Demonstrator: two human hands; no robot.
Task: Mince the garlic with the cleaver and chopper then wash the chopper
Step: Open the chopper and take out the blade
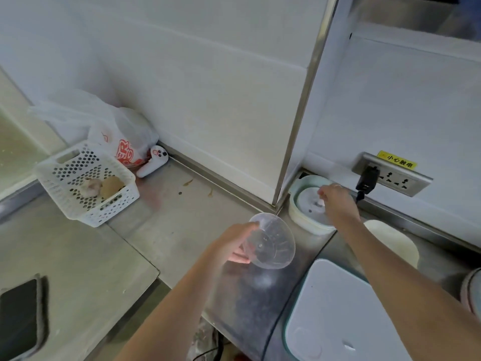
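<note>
My left hand point(229, 246) holds a clear plastic chopper bowl point(273, 242) by its rim, tilted above the steel counter. My right hand point(338, 201) reaches to the pale green chopper lid point(304, 212) standing in the corner by the wall, with fingers pinched around the small white knob at its middle. A garlic bulb point(91, 187) lies in a white perforated basket point(65, 178) at the left, next to a brownish round item. No cleaver is in view.
A white plastic bag point(122, 136) and a white handheld controller point(153, 161) sit behind the basket. A wall socket with a black plug point(368, 178) is near my right hand. A white box lid point(335, 308) lies front right, a dark phone point(19, 313) front left.
</note>
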